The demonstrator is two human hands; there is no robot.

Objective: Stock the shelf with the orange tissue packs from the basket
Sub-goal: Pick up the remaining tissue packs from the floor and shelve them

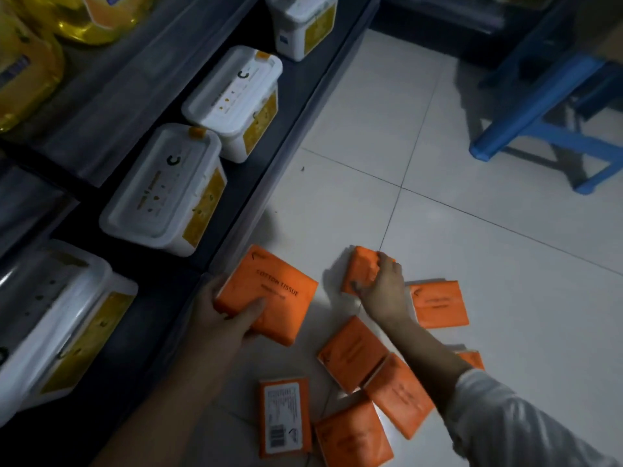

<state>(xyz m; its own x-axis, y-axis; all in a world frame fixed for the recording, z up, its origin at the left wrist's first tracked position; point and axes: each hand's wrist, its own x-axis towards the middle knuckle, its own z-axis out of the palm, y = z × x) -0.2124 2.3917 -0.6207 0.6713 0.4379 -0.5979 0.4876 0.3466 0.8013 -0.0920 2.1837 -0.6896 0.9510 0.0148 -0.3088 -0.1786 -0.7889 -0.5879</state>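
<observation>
So our left hand (229, 320) is gripping a cotton tissue pack (269, 291) right beside the shelf (269, 170) base. Our right hand (382, 284) clutches a second pack (360, 266) on the floor (472, 247) just out from the shelf, and more loose packs (350, 352) lie further from it.

One cam for you: wide-angle, on your head, looking fwd & steeply down at the floor (455, 251). The shelf (246, 197) runs up the left side. Left hand (222, 318) and right hand (384, 291) sit close, low-centre, arms entering from the bottom edge.
</observation>
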